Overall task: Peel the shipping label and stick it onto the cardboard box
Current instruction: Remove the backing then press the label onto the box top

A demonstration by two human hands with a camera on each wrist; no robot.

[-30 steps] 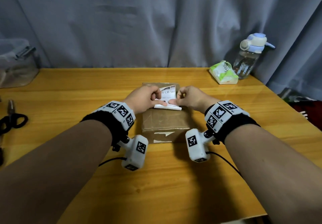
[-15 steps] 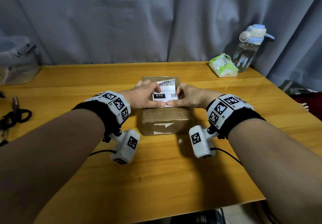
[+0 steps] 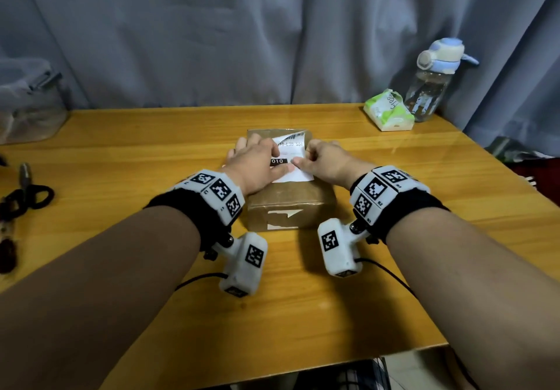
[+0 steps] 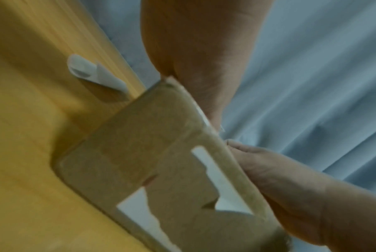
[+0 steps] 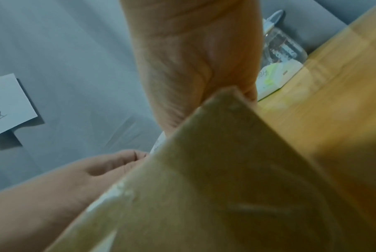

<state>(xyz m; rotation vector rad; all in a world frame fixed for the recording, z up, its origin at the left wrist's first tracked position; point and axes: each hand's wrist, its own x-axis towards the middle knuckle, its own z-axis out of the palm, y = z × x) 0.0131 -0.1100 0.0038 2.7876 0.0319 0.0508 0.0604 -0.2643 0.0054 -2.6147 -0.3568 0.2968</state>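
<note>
Where the bench (image 3: 303, 314) meets its far-left edge, a clear plastic container (image 3: 27, 107) stands against the grey-blue curtain (image 3: 272, 31); nearer on that side lie black-handled scissors (image 3: 21, 198). Centre of bench: cardboard box (image 3: 288, 204), brown, torn white label remnants on its near face. Shipping label (image 3: 291, 159) lies on the box top, white, black block reading "010"; far edge of it curls up off the cardboard, near part flat on the surface.

Left hand (image 3: 257, 162): laid flat over the left part of the box top, fingers extended, thumb stretched across the label's lower left. Grip spread, pressing, not pinching. Left wrist view shows a small curled white paper strip (image 4: 92, 75) lying on the bench beside the box, apart from it.

Right hand (image 3: 325, 162): on the right edge of the label, fingers curled under, thumb pointing left onto the label and nearly meeting the left thumb. Whether this grip pinches the label's edge or only presses on it, cannot tell; right wrist view is blurred and mostly blocked by the box corner.

Far right of bench: green-and-white tissue pack (image 3: 389, 112), and just beside it a clear water bottle (image 3: 430, 86) with pale blue lid, by the curtain
</note>
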